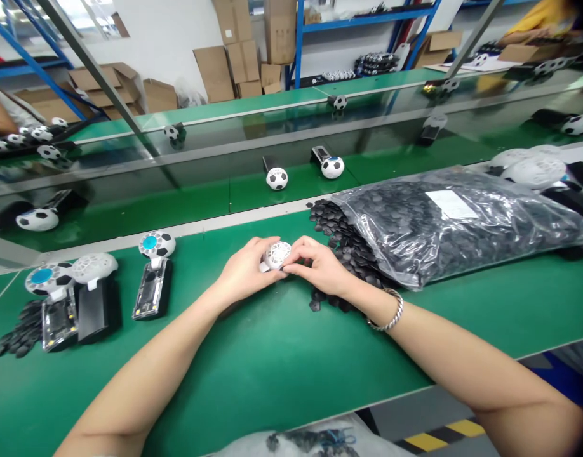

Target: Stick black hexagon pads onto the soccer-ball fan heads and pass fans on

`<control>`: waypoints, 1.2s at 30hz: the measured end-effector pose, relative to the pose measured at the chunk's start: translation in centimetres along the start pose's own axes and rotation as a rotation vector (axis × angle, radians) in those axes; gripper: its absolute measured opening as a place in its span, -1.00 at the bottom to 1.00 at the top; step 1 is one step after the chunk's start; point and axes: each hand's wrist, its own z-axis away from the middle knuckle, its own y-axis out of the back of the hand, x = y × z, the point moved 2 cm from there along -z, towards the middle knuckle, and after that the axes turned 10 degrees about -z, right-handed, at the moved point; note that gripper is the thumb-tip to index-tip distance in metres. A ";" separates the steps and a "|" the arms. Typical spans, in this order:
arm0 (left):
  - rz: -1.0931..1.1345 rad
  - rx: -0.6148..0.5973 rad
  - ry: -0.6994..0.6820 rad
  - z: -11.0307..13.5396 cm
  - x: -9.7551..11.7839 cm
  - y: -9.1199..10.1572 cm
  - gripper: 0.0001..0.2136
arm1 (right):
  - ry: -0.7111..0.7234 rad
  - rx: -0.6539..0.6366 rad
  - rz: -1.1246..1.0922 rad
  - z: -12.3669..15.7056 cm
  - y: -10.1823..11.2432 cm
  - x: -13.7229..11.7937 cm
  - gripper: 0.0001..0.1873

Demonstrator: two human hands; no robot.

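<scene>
Workbench [272, 368], green: one, under and around both hands.

Conveyor belt [191, 193], green: one, beyond the hands.

Clear plastic bag [491, 247] filled with black pieces: one, lying to the right of the right hand, mouth toward it.

Hands: two. Left hand [246, 270] curled about a ball, thumb on the near side, fingers on the far side. Right hand [320, 263] at the ball's right edge, thumb and fingertips drawn close together; whether they grip the ball or a small piece cannot be told.

Football-headed units left of the left hand: three. Two blue-disc units [154, 270], bodies showing clear fronts; one white-shelled unit [95, 298] with dark body, between them.

Football-headed units on the belt [276, 176], just beyond the hands: two.

White ball [278, 254], openwork face upward: one, between the hands.

Twisted bracelet [397, 311], silver-coloured: one, on the right wrist.

White label [451, 204]: one, on the bag.

Loose black pieces: too many to count; two heaps, one spilled beside the right hand [327, 219], one at far left [20, 330].
</scene>
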 end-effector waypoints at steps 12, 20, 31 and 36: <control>0.023 0.017 -0.007 -0.1 0.0 0.1 -0.47 | -0.131 0.076 -0.044 0.2 -0.4 0.6 -0.76; -0.100 -0.005 -0.012 0.4 0.4 0.0 -0.45 | -0.267 -0.045 0.161 -0.4 2.9 0.2 -0.87; -0.228 0.035 -0.196 0.2 0.3 0.2 -0.37 | -0.337 -0.253 0.650 0.1 3.8 0.1 -0.97; -0.224 0.040 -0.223 0.3 0.2 0.1 -0.37 | -0.260 -0.209 0.382 0.1 3.8 -0.8 -0.93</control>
